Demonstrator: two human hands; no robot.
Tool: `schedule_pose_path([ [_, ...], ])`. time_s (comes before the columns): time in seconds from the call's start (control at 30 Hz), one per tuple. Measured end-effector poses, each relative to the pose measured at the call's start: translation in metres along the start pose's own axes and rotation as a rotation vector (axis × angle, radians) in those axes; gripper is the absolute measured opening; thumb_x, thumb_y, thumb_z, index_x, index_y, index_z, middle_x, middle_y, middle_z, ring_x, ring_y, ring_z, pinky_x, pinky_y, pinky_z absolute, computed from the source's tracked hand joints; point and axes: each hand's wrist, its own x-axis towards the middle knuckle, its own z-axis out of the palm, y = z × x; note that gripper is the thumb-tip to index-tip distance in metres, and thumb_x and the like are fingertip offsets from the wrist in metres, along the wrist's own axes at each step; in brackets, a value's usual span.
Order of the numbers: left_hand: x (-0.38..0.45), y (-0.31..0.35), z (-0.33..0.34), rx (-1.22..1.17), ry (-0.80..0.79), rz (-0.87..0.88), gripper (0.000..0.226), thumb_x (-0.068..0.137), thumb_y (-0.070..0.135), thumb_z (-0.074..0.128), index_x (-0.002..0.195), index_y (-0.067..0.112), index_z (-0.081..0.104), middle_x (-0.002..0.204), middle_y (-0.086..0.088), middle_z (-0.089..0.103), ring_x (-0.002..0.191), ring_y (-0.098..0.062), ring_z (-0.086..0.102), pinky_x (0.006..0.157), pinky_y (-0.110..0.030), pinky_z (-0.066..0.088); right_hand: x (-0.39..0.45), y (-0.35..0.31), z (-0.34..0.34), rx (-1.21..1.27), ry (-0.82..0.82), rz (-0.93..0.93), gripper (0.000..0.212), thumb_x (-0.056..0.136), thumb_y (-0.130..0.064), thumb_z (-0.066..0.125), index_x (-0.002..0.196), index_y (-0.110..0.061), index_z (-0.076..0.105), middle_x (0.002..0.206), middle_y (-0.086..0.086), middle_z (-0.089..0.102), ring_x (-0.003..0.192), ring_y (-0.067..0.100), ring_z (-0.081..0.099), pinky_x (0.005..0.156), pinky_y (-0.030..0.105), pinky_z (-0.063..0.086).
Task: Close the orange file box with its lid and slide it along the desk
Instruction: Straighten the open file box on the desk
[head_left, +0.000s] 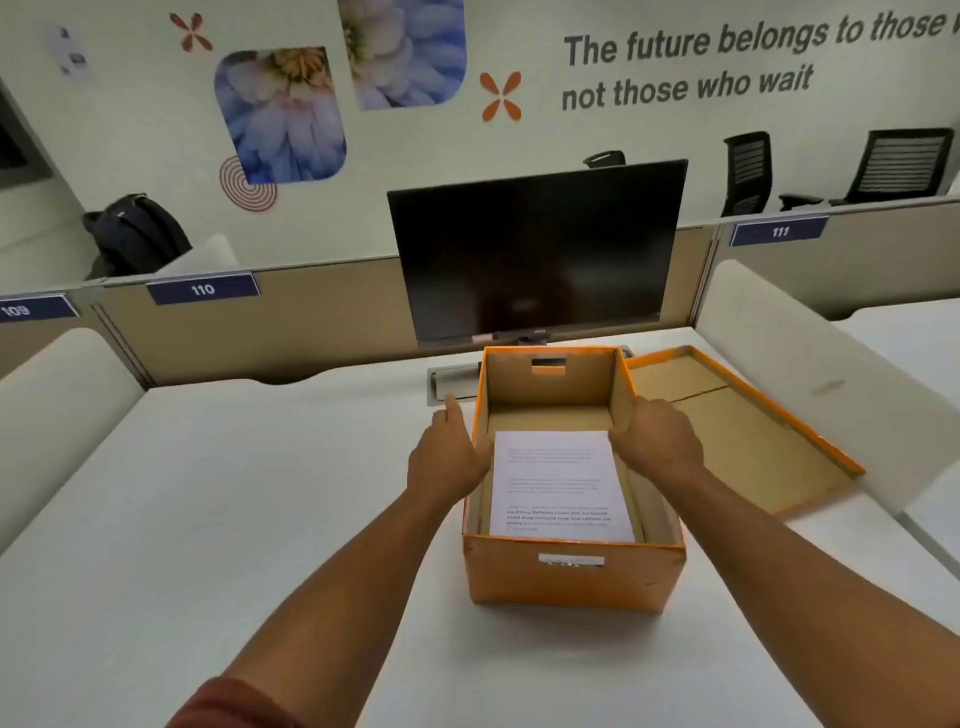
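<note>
The orange file box stands uncovered in the middle of the white desk, with a printed sheet of paper lying inside it. Its lid rests upside down on the desk just right of the box, brown inside facing up, orange rim showing. My left hand lies flat against the outside of the box's left wall, fingers spread. My right hand sits on the top edge of the right wall, fingers curled over it.
A dark monitor stands right behind the box, with a cable slot at its foot. White rounded dividers flank the desk left and right. Beige partitions marked 110 and 111 run along the back. Bare desk surface stretches to the left.
</note>
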Motion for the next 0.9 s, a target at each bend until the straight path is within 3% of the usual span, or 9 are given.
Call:
schedule_pose_path([
  [0.1,-0.004,-0.006,0.009,-0.009,-0.070,-0.098,0.070,0.095,0.052,0.051,0.150,0.011,0.037,0.149,-0.012,0.050,0.133,-0.033,0.052,0.103,-0.043,0.047,-0.005,0.010,0.001,0.028,-0.091,0.095,0.023,0.086,-0.026,0.058,0.103,-0.010,0.058,0.105,0.012,0.065,0.091,0.030,0.059,0.067,0.035,0.047],
  [0.17,-0.007,-0.014,0.017,-0.084,-0.067,-0.090,0.037,0.096,0.041,0.050,0.113,0.013,0.066,0.108,-0.010,0.071,0.097,-0.026,0.068,0.087,-0.040,0.055,-0.010,0.020,0.008,0.096,-0.143,0.119,0.034,0.087,-0.016,0.057,0.120,-0.007,0.057,0.119,0.016,0.065,0.100,0.033,0.061,0.073,0.033,0.045],
  [0.2,-0.011,-0.016,0.020,-0.122,-0.053,-0.077,0.029,0.095,0.035,0.050,0.090,0.013,0.068,0.085,-0.007,0.069,0.077,-0.022,0.066,0.076,-0.039,0.057,-0.013,0.023,0.009,0.136,-0.153,0.125,0.041,0.088,-0.012,0.055,0.129,-0.007,0.055,0.125,0.017,0.063,0.108,0.036,0.060,0.075,0.033,0.043],
  [0.27,-0.015,-0.024,0.025,-0.128,-0.017,-0.049,0.029,0.092,0.025,0.050,0.074,0.009,0.064,0.068,-0.005,0.064,0.063,-0.021,0.061,0.064,-0.036,0.056,-0.015,0.027,0.008,0.204,-0.130,0.115,0.047,0.086,-0.007,0.052,0.133,-0.009,0.055,0.125,0.018,0.064,0.108,0.037,0.061,0.074,0.033,0.044],
  [0.37,-0.024,-0.033,0.022,-0.126,0.033,-0.033,0.028,0.092,0.025,0.050,0.076,0.010,0.068,0.068,-0.005,0.067,0.061,-0.019,0.061,0.059,-0.032,0.052,-0.020,0.026,0.003,0.273,-0.123,0.095,0.021,0.083,-0.005,0.048,0.097,-0.015,0.060,0.092,0.014,0.066,0.086,0.034,0.061,0.060,0.030,0.039],
  [0.43,-0.032,-0.039,0.017,-0.144,0.073,-0.022,0.029,0.092,0.026,0.051,0.073,0.011,0.068,0.065,-0.004,0.066,0.058,-0.017,0.058,0.052,-0.027,0.045,-0.024,0.022,0.003,0.287,-0.106,0.076,0.021,0.080,-0.006,0.047,0.090,-0.024,0.050,0.090,0.013,0.066,0.091,0.038,0.063,0.062,0.031,0.040],
  [0.53,-0.047,-0.050,0.008,-0.169,0.110,-0.037,0.031,0.093,0.027,0.053,0.066,0.013,0.062,0.060,-0.001,0.060,0.055,-0.015,0.054,0.050,-0.023,0.035,-0.037,0.012,0.005,0.292,-0.081,0.026,0.034,0.083,-0.009,0.048,0.114,-0.014,0.062,0.114,0.014,0.068,0.108,0.039,0.061,0.075,0.036,0.046],
  [0.63,-0.065,-0.064,0.000,-0.153,0.152,-0.058,0.031,0.091,0.028,0.053,0.067,0.011,0.064,0.062,-0.004,0.064,0.056,-0.019,0.057,0.050,-0.027,0.042,-0.058,0.001,0.006,0.286,-0.070,0.019,0.053,0.092,-0.008,0.050,0.145,-0.011,0.047,0.141,0.015,0.056,0.123,0.037,0.056,0.093,0.042,0.050],
  [0.9,-0.122,-0.091,-0.002,-0.184,0.224,-0.091,0.026,0.095,0.031,0.053,0.089,0.014,0.072,0.083,-0.001,0.073,0.070,-0.018,0.066,0.062,-0.030,0.054,-0.105,-0.002,0.028,0.278,-0.128,-0.027,0.051,0.091,-0.010,0.047,0.141,-0.014,0.052,0.130,0.012,0.065,0.109,0.035,0.063,0.080,0.036,0.051],
])
